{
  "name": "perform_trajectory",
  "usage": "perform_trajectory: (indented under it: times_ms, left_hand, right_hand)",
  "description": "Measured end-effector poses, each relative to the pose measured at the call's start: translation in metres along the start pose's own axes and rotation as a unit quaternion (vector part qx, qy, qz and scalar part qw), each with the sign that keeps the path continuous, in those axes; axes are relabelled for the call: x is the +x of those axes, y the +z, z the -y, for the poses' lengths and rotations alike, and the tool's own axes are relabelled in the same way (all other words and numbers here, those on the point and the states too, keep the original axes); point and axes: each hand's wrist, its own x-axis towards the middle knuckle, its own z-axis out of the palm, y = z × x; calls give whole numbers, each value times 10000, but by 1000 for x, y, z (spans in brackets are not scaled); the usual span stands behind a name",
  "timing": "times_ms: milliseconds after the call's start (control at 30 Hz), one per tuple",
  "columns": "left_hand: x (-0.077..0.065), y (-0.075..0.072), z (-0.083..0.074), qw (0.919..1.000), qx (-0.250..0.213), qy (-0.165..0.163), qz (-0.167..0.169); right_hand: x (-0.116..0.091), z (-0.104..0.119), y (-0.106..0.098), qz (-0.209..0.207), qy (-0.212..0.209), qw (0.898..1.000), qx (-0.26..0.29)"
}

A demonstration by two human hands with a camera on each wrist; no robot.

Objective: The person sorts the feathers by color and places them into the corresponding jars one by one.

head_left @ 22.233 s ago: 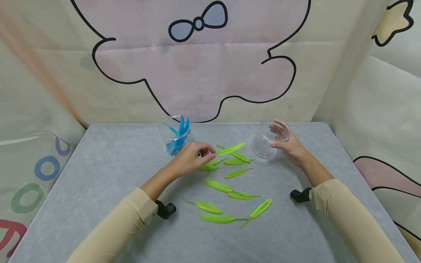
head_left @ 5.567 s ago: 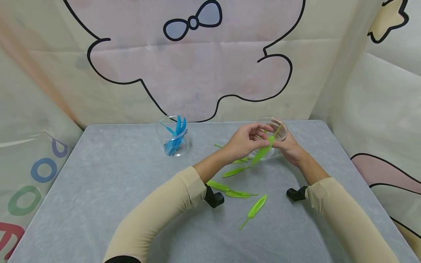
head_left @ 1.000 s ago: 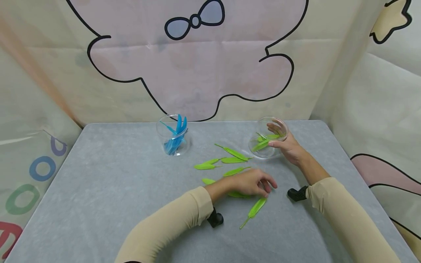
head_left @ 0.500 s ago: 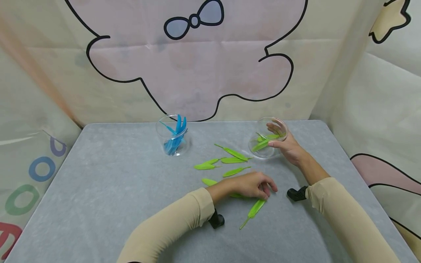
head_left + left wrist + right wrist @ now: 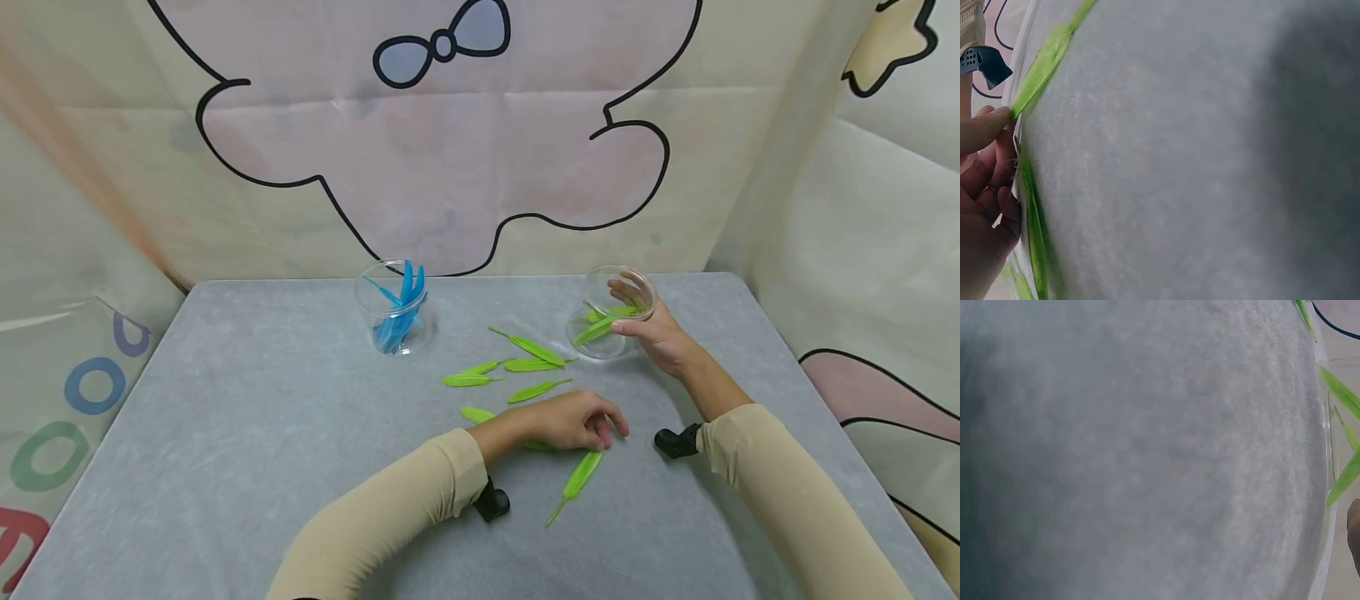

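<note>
My left hand (image 5: 577, 419) is low over the table; in the left wrist view its thumb and a finger pinch the tip of a green feather (image 5: 1041, 69). That feather (image 5: 581, 477) slants toward the table's front, its quill pointing to me. Another green feather (image 5: 1034, 237) lies under the hand, partly hidden by the wrist in the head view. My right hand (image 5: 660, 337) grips a clear plastic cup (image 5: 597, 292) at the back right, thumb in front and fingers behind. Inside it are several green feathers (image 5: 595, 331), also seen at the right wrist view's edge.
More green feathers (image 5: 531, 365) lie scattered mid-table, beyond my left hand. A second clear cup (image 5: 365, 310) stands at the back left, holding blue feathers (image 5: 401, 321). A cartoon-printed cloth (image 5: 465, 167) hangs behind the grey table (image 5: 285, 375).
Earlier the right-hand cup was without feathers; now several green ones are inside and fewer lie on the table. Just now my left fingers have closed on the front feather, shifting it slightly left.
</note>
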Motion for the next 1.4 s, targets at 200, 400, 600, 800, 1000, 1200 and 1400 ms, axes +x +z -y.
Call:
perform_trajectory:
  times_ms: [200,400,600,800,1000,1200,1400]
  left_hand:
    - [-1,-2,-1,9998,-187,88,-65]
    - [-4,-9,-6,9990,-330,258,-123]
    - [-4,-14,-10,9987,-329,321,-230]
    - [-3,-21,-12,9976,-382,383,-441]
    - [0,-33,-17,9943,-486,550,-776]
    - [-3,-49,-26,9875,-472,605,-1376]
    - [-7,-70,-38,9704,-636,856,-2167]
  right_hand:
    - [0,1,1,-15,0,10000,-10]
    - [0,0,0,22,-38,10000,20]
    - [0,0,-1,16,-8,10000,-64]
    - [-1,0,-2,31,-10,10000,-62]
    - [-1,0,-2,54,11,9999,-100]
    - [-1,1,-1,38,78,9999,-141]
    - [0,2,-1,-15,199,9997,-148]
